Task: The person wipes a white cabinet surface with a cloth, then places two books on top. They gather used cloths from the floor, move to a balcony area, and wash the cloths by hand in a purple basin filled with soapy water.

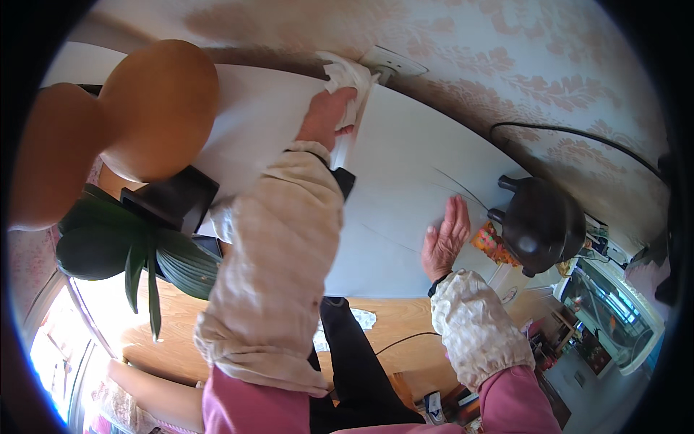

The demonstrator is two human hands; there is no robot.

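My left hand [326, 116] reaches to the back edge of a white cabinet top [396, 179], by a joint between two panels. Its fingers grip a crumpled white cloth or tissue [349, 76] against the surface, just below a wall socket [396, 59]. Lower and to the right, my right hand [447, 233] rests on the cabinet top with its fingers stretched out and the thumb apart, holding nothing. Beside it stands a dark, rounded vessel with stubby legs [542, 228], and thin dark strands lie on the white surface. Both forearms wear pale sleeve covers.
Large orange-brown gourds [162, 108] bulge up at the left, above a dark planter [171, 195] with broad green leaves [103, 249]. A black cable [580, 129] runs along the patterned wall. Farther right is a fish tank [610, 309]; a wooden floor [168, 325] lies below.
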